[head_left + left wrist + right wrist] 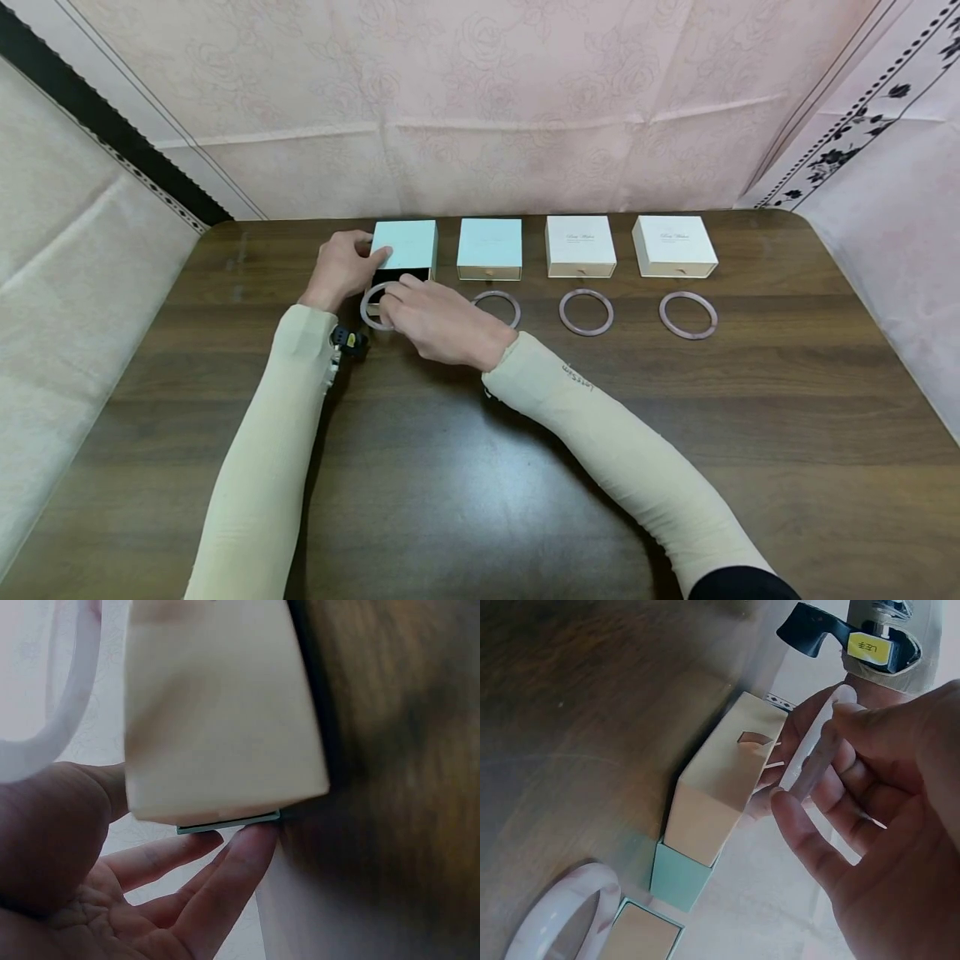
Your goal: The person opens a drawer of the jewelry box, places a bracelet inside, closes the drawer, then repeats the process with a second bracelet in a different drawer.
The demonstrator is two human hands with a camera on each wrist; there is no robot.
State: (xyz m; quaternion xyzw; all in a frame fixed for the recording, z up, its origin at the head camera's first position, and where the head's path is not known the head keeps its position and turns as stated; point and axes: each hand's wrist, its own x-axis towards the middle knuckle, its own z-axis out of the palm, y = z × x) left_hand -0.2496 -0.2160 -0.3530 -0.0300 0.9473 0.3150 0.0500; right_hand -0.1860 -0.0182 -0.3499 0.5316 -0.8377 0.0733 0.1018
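The leftmost mint-green drawer box point(405, 242) stands with its cream drawer point(720, 765) pulled out toward the person, dark inside. My left hand point(347, 268) grips the box's sleeve, its thumb over the top and its fingers along the far left side. In the left wrist view, fingertips touch the green sleeve point(229, 823) behind the cream drawer point(225, 712). Between thumb and fingers, my right hand point(450, 321) pinches a pale marbled bangle point(365, 307), tilted at the drawer's front. The right wrist view shows this bangle point(810, 750) nearly edge-on.
To the right stand another mint box point(490, 248) and two white boxes point(581, 246), point(675, 246), all with drawers pushed in. In front of them lie bangles point(513, 308), point(587, 332), point(688, 335) on the brown wooden table point(480, 467). Patterned cloth point(480, 108) hangs behind.
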